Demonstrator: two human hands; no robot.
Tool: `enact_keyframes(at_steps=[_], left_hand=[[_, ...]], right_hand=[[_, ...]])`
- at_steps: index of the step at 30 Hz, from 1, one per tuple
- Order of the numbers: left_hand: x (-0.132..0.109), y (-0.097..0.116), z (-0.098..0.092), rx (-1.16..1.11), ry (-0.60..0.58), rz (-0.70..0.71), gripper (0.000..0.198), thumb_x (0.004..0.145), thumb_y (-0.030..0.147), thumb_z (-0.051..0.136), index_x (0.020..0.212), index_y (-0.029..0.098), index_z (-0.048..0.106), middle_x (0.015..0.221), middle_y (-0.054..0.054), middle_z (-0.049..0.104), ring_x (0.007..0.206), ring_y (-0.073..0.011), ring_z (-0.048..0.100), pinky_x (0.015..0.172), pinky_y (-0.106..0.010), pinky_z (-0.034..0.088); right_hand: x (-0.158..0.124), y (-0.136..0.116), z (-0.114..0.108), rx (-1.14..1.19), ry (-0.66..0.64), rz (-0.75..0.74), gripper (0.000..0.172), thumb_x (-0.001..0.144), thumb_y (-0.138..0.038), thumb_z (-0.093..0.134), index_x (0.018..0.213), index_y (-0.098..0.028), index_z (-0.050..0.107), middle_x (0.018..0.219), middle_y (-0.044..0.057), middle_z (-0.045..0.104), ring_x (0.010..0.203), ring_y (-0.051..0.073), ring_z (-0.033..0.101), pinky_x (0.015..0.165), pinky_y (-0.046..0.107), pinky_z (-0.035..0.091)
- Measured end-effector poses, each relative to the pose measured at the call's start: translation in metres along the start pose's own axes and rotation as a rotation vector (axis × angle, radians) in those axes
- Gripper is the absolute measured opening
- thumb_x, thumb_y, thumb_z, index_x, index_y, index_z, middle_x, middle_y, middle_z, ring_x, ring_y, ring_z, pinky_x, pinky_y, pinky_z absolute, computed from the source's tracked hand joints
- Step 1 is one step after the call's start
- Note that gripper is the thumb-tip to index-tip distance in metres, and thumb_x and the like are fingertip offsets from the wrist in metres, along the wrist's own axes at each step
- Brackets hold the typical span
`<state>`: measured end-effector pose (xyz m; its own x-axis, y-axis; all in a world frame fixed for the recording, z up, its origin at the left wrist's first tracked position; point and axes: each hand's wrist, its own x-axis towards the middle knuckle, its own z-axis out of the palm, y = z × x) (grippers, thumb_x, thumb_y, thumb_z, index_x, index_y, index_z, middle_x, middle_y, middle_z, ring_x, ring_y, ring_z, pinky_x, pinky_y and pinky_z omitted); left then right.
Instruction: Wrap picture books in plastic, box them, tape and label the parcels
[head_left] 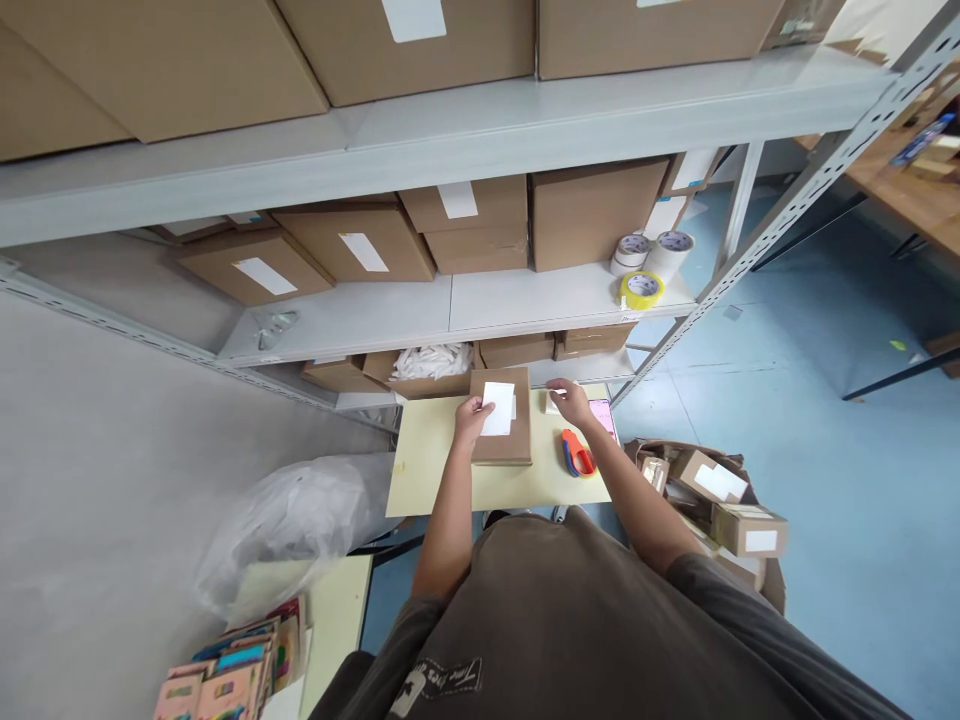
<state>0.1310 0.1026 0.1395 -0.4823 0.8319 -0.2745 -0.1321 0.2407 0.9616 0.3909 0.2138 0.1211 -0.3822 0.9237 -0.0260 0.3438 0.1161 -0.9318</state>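
Note:
My left hand (469, 422) pinches a white paper slip (496, 408) between thumb and fingers. The slip lies over the top of a brown cardboard box (500, 450), with another white piece partly showing under it. This box rests on a pale yellow table (427, 450). To the right of the box hovers my right hand (571, 402), fingers bent and slightly apart, with nothing visible in them. A small white stack (553, 404) lies just beneath it. An orange and blue tape dispenser (577, 455) and a phone with a pink screen (603, 416) are near my right forearm.
Grey metal shelving (420, 300) with cardboard boxes stands ahead. Tape rolls (641, 290) sit on its middle shelf. On the right floor is a large carton of small boxes (750, 530). A clear plastic bag (300, 520) and a second table (341, 610) are at left.

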Motion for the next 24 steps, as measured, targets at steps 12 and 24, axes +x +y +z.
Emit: enact_keyframes(at_steps=[12, 24], left_hand=[[-0.004, 0.011, 0.048, -0.371, -0.035, 0.000, 0.060, 0.058, 0.057, 0.098, 0.095, 0.017, 0.072, 0.097, -0.012, 0.081, 0.093, -0.0284, 0.077, 0.084, -0.041, 0.060], [-0.016, 0.015, 0.054, -0.265, -0.020, 0.019, 0.061, 0.064, 0.051, 0.097, 0.109, 0.018, 0.074, 0.108, -0.012, 0.080, 0.096, -0.0261, 0.075, 0.084, -0.038, 0.060]], right_hand=[[-0.061, -0.036, 0.017, 0.407, -0.183, 0.071, 0.038, 0.089, -0.060, 0.071, 0.094, -0.023, 0.074, 0.098, 0.007, 0.080, 0.095, 0.023, 0.072, 0.089, 0.038, 0.056], [-0.063, -0.049, 0.017, 0.444, -0.164, 0.087, 0.037, 0.090, -0.060, 0.071, 0.090, -0.024, 0.069, 0.088, 0.005, 0.077, 0.090, 0.022, 0.072, 0.088, 0.037, 0.055]])
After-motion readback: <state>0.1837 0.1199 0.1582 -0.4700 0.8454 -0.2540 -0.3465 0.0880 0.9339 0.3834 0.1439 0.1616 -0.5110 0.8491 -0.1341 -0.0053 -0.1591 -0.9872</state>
